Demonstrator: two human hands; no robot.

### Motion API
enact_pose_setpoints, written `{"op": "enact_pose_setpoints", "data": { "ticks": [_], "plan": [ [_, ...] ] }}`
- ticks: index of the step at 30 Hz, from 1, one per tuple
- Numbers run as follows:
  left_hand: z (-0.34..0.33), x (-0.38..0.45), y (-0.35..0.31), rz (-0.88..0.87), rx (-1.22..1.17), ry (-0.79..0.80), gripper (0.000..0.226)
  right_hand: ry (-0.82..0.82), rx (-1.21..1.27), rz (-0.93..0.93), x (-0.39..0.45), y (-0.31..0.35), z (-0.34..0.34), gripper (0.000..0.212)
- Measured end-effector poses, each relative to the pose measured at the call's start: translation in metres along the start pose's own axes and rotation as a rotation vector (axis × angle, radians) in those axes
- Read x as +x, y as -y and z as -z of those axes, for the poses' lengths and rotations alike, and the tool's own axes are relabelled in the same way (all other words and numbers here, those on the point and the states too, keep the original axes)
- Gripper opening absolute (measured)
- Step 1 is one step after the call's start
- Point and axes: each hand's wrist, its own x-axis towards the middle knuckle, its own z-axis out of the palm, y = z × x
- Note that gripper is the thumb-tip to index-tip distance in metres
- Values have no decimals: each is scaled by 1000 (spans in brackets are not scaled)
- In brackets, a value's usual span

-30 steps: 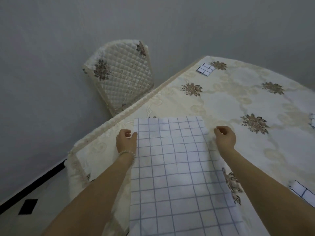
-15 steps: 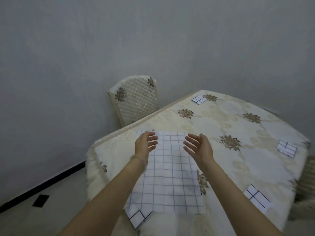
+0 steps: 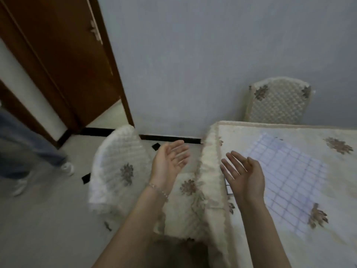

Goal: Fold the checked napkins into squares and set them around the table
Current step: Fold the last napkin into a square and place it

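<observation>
Fingers of both hands are spread and relaxed, palms turned up, holding nothing: the left hand point(image 3: 170, 161) hangs over the gap between a quilted chair point(image 3: 117, 167) and the table's fringed edge, and the right hand point(image 3: 244, 176) hovers just above the table point(image 3: 270, 238) near that edge. Beyond the right fingers, and touching neither hand, the checked napkin point(image 3: 286, 175) lies spread flat on the floral cloth; motion blur softens it, so it seems unfolded rather than squared, though I cannot be sure of its layers. A small dark-lined corner point(image 3: 229, 189) shows just under the right palm, perhaps another napkin's edge. By my reading, the folding of this napkin is in hand but not begun. The next move calls for bringing both hands back over the cloth, pinching matching corners and laying edge onto edge along the printed grid. Away past the right fingertips a second quilted chair point(image 3: 278, 105) stands against the grey wall; off beyond the left fingers are a brown door point(image 3: 63, 60), pale floor, and another person's legs point(image 3: 29, 144).
</observation>
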Motion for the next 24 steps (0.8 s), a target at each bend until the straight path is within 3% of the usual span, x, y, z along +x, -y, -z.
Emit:
{"op": "enact_pose_setpoints", "data": {
  "ticks": [6,12,17,24],
  "plan": [
    [120,-48,-71,-180,-86,-234,39,166,-141,-212,-21,-98,-95,36],
    [251,-78,-135,-246,-138,-409,38,309,-219,-327,-56,-210,-195,33],
    [345,-75,-185,-237,-70,-413,38,338,-211,-336,-84,-294,-261,31],
    [419,-34,-235,-179,-6,-360,37,215,-206,-293,-86,-358,-307,27]
  ]
}}
